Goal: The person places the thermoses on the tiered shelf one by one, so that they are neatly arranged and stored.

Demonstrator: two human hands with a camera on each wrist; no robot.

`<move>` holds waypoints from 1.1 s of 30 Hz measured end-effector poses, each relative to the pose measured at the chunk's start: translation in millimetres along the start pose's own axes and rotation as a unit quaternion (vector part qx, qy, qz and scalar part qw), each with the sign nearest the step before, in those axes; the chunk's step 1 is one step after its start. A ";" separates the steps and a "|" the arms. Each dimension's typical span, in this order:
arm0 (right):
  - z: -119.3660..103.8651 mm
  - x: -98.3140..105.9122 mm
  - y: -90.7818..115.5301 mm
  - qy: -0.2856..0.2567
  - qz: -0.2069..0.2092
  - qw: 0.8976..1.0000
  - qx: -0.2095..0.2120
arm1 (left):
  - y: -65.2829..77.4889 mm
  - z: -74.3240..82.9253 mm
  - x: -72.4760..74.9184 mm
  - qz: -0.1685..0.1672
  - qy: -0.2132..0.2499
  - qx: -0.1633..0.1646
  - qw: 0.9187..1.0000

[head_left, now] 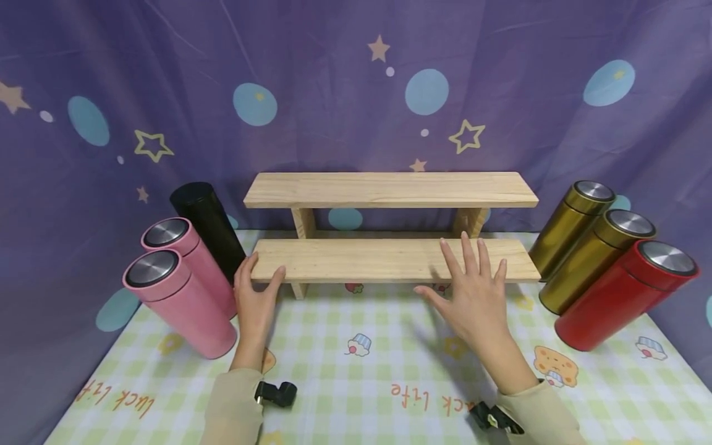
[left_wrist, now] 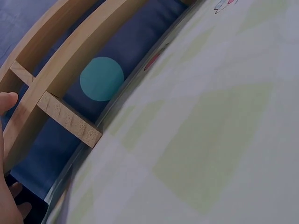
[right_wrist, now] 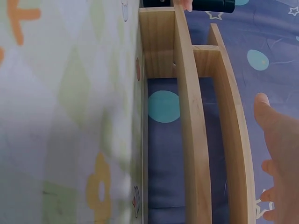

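A two-tier wooden shelf [head_left: 356,261] of pale boards stands in the middle, one board higher and further back. My left hand [head_left: 254,306] holds the left end of the lower board, thumb at the front edge and fingers round the end. In the left wrist view, the thumb [left_wrist: 6,101] overlaps the board. My right hand [head_left: 479,303] is spread flat over the right part of the lower board, palm down and holding nothing. In the right wrist view, its thumb and fingers stretch out beside the boards.
Two pink bottles [head_left: 194,309] and a black bottle [head_left: 208,225] stand left of the shelf. On the right are two gold bottles [head_left: 597,259] and a red bottle [head_left: 623,296]. A checked cloth [head_left: 345,383] covers the table; a purple curtain [head_left: 334,37] hangs behind.
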State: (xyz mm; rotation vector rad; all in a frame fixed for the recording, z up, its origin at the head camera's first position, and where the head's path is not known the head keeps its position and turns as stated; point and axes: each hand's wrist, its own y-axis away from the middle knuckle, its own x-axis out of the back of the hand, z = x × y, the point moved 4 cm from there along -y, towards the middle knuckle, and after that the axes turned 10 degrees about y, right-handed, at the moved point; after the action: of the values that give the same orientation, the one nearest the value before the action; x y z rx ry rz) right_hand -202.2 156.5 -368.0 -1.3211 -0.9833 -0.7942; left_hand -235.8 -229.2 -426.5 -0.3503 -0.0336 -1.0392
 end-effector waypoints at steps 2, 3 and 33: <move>0.0 1.8 0.5 -0.003 -0.001 1.000 0.001 | 0.5 -0.3 0.3 0.001 -0.001 0.000 1.000; 0.2 2.7 1.0 -0.006 -0.001 1.000 0.001 | 0.8 -0.5 0.3 0.001 -0.002 0.000 1.000; 63.9 47.5 67.2 -0.110 0.097 0.989 0.000 | 0.3 -3.8 -0.3 0.008 -0.036 0.014 0.999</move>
State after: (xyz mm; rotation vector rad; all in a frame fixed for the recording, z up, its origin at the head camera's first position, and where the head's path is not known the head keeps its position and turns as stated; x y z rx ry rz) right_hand -130.2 230.3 -353.0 -1.5018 -1.0079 -0.5087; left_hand -236.2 -229.9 -430.3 -0.3616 -0.1109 -1.0092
